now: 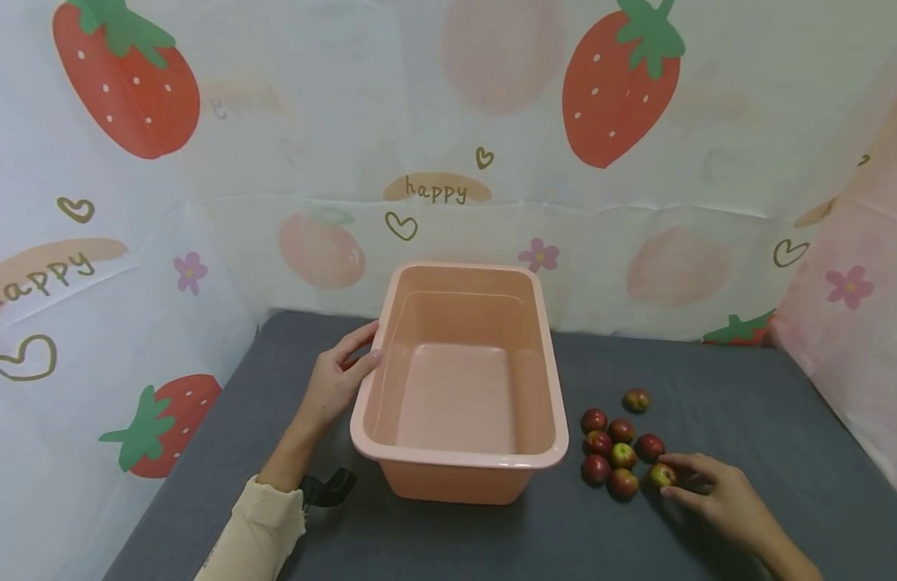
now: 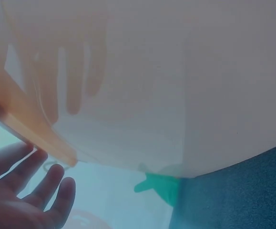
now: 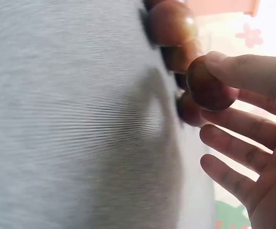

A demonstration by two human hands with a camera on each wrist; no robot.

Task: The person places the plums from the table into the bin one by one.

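Note:
An empty pink plastic basin (image 1: 459, 463) stands on the dark cloth, its open top tilted towards me. At its left rim is my left hand (image 1: 335, 379), holding the edge with the thumb on top and the fingers spread along the outside. In the left wrist view the basin wall (image 2: 142, 95) fills most of the picture, above the left hand's fingers (image 2: 54, 188). My right hand (image 1: 728, 492) pinches a yellow-red plum (image 1: 662, 475) between thumb and index finger. That plum (image 3: 209, 86) shows darker in the right wrist view, other fingers extended. Several red plums (image 1: 596, 442) lie close together beside it.
One plum (image 1: 636, 400) lies apart, behind the group. Dark grey cloth (image 1: 710, 387) covers the table. A white curtain (image 1: 477, 234) printed with strawberries and hearts hangs behind and at both sides. A black band (image 1: 328, 488) is on the left wrist.

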